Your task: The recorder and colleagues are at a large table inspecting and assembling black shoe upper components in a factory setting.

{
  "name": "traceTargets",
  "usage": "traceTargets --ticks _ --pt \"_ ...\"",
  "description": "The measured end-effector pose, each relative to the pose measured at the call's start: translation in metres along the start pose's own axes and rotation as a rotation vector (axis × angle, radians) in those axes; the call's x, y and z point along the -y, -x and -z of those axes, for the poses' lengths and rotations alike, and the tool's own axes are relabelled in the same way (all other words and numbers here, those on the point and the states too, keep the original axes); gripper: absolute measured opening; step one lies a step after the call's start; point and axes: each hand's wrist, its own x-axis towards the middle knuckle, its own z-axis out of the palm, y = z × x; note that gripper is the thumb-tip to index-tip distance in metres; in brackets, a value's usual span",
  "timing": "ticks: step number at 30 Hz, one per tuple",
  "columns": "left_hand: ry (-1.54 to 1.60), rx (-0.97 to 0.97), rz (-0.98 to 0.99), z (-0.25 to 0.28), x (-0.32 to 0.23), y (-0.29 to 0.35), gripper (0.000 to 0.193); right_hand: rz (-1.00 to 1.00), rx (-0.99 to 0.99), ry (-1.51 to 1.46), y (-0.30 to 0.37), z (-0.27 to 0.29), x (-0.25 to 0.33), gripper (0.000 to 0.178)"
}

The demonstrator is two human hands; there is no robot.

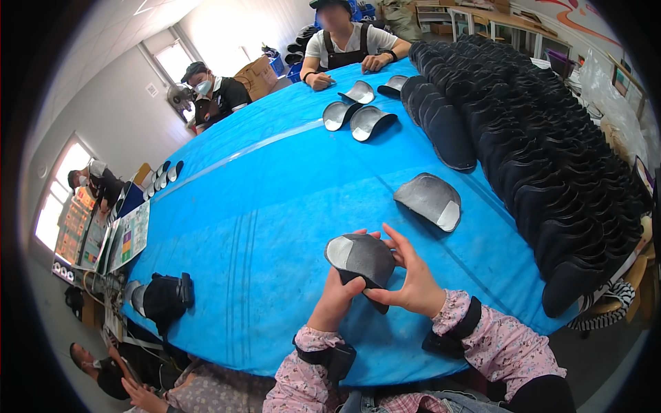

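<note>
Between my two hands is a curved dark grey insole [368, 260] with a pale patch at one end, raised above the blue-covered table. My left hand [336, 297] grips its near left edge, the thumb pressed on the lower rim. My right hand [417, 281] closes on the right side, with the thumb below and the fingers along the far edge. A similar grey insole [428, 199] with a white corner lies on the table just beyond my right hand. The underside of the held insole is hidden.
Dense rows of black insoles [523, 151] fill the right side. Several grey insoles [372, 122] lie at the far end near a seated person [344, 45]. A black strapped item [167, 299] rests at the left edge. Other people sit around the blue table cover [275, 206].
</note>
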Motion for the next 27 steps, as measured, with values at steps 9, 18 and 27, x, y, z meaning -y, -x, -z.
traceTargets --ticks 9,18,27 --pt "0.003 0.0 0.009 0.0 0.003 -0.001 0.091 0.009 -0.014 0.02 0.0 0.001 -0.006 0.101" --pt "0.113 0.025 -0.011 -0.002 0.004 -0.003 0.096 0.061 -0.04 0.047 -0.002 0.001 -0.004 0.101" --pt "0.089 0.003 -0.083 0.003 0.004 0.005 0.091 0.116 0.022 0.17 0.006 -0.006 -0.014 0.115"
